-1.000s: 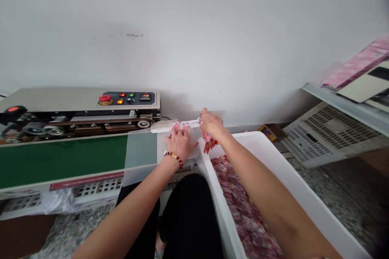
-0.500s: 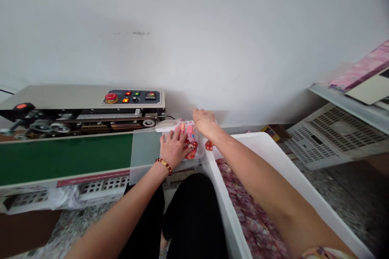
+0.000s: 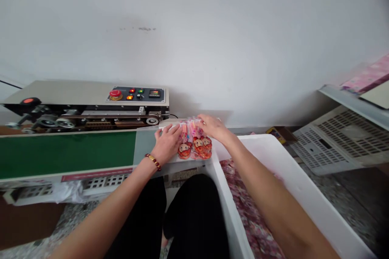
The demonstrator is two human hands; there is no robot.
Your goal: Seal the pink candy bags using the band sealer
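Several clear packets [image 3: 203, 147] with red-haired cartoon faces and pink tops lie side by side on the white end surface beside the conveyor. My left hand [image 3: 168, 143], with a beaded bracelet at its wrist, rests at their left edge, fingers stretched out and apart. At the upper right of the packets, my right hand [image 3: 214, 127] has its fingers bent and pressed on a packet's pink top; its fingertips are partly hidden. Beneath my right forearm stands a white foam box [image 3: 264, 145] holding a heap of reddish-pink packets [image 3: 243, 206].
A sealing machine [image 3: 91, 93] with lit buttons and a red stop knob stands on the left behind a green conveyor belt [image 3: 75, 153]. Grey plastic crates [image 3: 331, 137] sit at the right under a shelf [image 3: 355, 103]. The wall is close behind.
My right hand has come down onto the packets' upper right. My left hand has shifted left to their edge, exposing more cartoon faces. The packets now lie spread side by side.
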